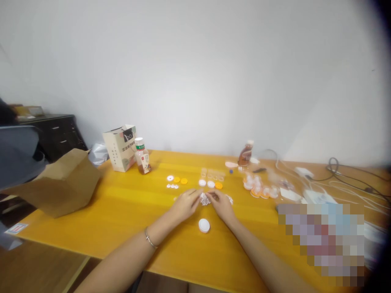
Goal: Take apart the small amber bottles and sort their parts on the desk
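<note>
A small heap of tiny white pieces (204, 200) lies on the table between my hands, and a few more show beside my right wrist. My left hand (187, 204) reaches in from the left with its fingers bent together at the heap's edge. From the other side, my right hand (220, 203) pinches thumb and fingers close together over it. Whatever either hand's fingertips hold is too small to make out. Nearer me sits a round white lid-like piece (204, 225). Just beyond the hands stand white discs (202, 183) and a yellow disc (218, 185), with clear plastic pieces (213, 175) behind them.
Left on the yellow table (122, 219) are a brown paper bag (76, 179), a carton bag (119, 150) and a labelled bottle (142, 156). To the right are a brown bottle (245, 154), orange-and-clear round pieces (259, 187) and cables (336, 167).
</note>
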The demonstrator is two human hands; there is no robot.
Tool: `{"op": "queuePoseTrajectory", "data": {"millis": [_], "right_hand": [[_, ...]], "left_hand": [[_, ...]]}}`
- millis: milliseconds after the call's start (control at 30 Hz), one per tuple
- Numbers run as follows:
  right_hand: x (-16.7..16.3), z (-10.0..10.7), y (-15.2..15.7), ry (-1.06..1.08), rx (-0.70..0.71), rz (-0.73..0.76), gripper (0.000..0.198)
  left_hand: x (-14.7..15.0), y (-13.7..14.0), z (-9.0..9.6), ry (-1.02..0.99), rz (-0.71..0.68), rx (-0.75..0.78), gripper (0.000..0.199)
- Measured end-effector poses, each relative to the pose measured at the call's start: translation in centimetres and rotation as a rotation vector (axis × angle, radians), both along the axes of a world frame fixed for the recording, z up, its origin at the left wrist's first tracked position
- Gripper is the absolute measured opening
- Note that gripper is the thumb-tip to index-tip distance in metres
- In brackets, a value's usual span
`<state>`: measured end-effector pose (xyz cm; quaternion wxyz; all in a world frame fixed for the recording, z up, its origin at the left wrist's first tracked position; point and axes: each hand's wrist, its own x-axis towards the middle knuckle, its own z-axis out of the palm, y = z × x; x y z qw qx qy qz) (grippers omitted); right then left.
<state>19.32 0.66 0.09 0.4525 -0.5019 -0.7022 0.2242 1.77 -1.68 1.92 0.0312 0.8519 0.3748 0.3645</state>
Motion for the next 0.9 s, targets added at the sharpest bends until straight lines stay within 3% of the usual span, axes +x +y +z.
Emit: {"op": "queuePoseTrajectory", "data": {"millis": [467, 700, 900], "right_hand": [[-0.1, 2.2, -3.0, 0.037, 0.034, 0.226, 0.022], [0.0, 2.2, -3.1, 0.039, 0.112, 0.221, 0.017], [0.0, 2.4, -3.2, 0.058, 0.074, 0.259, 0.019]], "left_hand": [[0.5, -1.0, 0.3, -0.112, -0.123, -0.136, 0.021], [0.5, -0.9, 0.3, -0.121, 0.048, -0.143, 0.022], [0.3, -0.8, 0.2, -0.055, 0.080, -0.132, 0.021]]}}
